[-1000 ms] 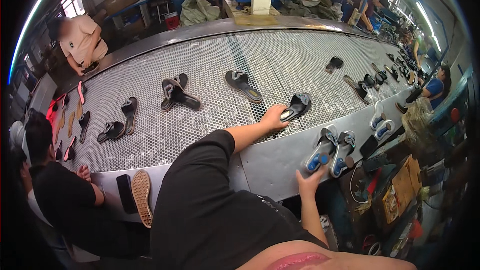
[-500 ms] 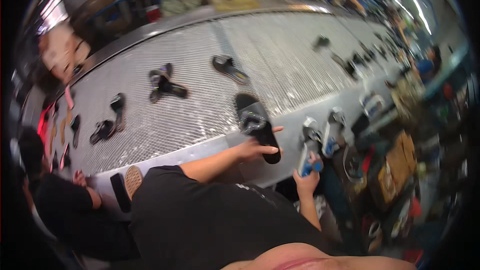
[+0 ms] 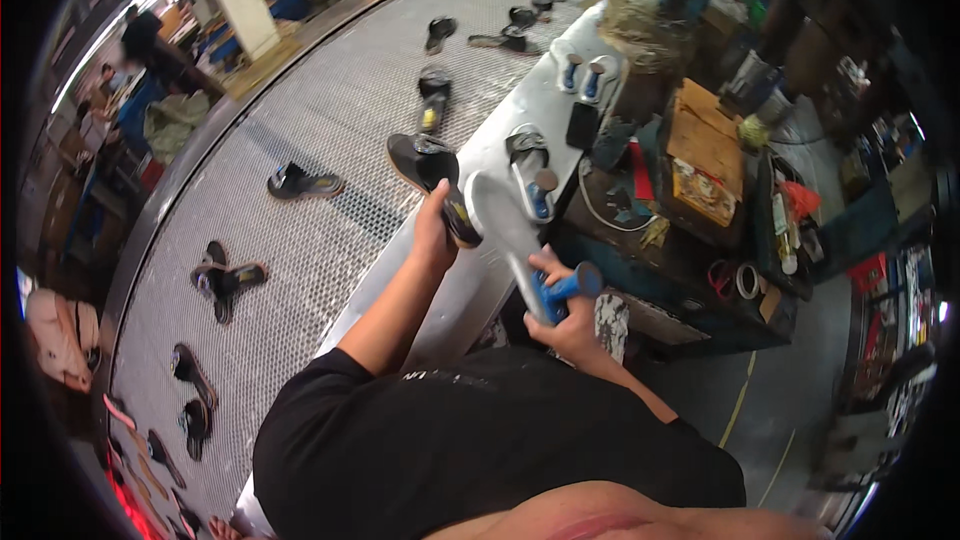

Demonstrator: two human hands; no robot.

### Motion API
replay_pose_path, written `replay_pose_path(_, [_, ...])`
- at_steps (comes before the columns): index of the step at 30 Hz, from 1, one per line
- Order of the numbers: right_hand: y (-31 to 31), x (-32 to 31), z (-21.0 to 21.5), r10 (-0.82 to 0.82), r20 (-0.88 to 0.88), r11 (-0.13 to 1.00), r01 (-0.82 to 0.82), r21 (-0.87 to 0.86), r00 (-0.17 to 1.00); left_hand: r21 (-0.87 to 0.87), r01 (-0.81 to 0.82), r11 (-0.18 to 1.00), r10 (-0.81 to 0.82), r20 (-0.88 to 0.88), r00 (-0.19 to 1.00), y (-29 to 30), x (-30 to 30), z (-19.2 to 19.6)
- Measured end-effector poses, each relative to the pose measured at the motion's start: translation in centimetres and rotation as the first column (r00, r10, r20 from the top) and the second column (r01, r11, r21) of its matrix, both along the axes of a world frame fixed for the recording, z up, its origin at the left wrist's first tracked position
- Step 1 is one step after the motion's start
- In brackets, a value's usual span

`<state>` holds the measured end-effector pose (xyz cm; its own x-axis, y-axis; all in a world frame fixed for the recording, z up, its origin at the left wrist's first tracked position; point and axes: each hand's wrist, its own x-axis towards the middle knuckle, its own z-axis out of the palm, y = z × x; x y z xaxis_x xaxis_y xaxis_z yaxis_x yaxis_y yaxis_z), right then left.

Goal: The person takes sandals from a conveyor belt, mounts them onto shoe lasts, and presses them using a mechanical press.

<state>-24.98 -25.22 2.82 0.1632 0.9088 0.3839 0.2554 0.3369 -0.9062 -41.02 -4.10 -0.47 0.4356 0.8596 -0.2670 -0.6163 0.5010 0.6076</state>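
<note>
My left hand (image 3: 432, 230) grips a black sandal (image 3: 432, 175) by its heel end, lifted over the edge of the perforated metal conveyor (image 3: 330, 120). My right hand (image 3: 568, 315) holds the blue handle of a grey foot-shaped shoe last (image 3: 505, 230), its sole side up, just right of the sandal. The two nearly touch near my left thumb. On the grey ledge beside them sits another sandal on a last (image 3: 528, 168).
Several black sandals lie scattered on the conveyor (image 3: 300, 182) (image 3: 225, 280) (image 3: 433, 90). A pair of lasts (image 3: 585, 75) stands farther along the ledge. A cluttered workbench with a cardboard box (image 3: 705, 150) and tape rolls (image 3: 735, 280) is to the right. Other people sit at the left rim.
My left hand picked a black sandal off the conveyor and brought it toward me. My right hand lifted the blue-handled last off the ledge up beside it. My head turned right.
</note>
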Motion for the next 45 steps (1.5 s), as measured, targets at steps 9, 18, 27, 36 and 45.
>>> replay_pose_path(9, [-0.4,8.4,3.7,-0.250,-0.003,0.965,0.249,0.084,0.968,0.512,0.491,0.704,-0.308,-0.403,0.862,-11.6,14.1,5.8])
replay_pose_path(18, [7.0,29.0,3.3,-0.788,0.263,0.610,0.765,0.208,0.557,0.446,0.824,0.349,-0.545,-0.618,0.566,-9.5,14.8,3.9])
replay_pose_path(27, [13.0,37.6,-5.0,-0.711,0.526,0.565,0.824,0.033,0.467,0.349,0.915,0.202,-0.610,-0.686,0.397,-6.3,9.3,-3.0])
replay_pose_path(36, [18.3,36.6,-5.3,-0.739,0.567,0.465,0.884,0.040,0.363,0.634,0.540,0.553,0.115,-0.700,0.705,8.8,0.7,-6.7])
replay_pose_path(45, [17.8,34.0,-1.0,-0.850,0.383,0.421,0.903,0.080,0.363,0.254,0.229,0.940,0.340,-0.615,-0.712,27.4,-14.6,-10.4])
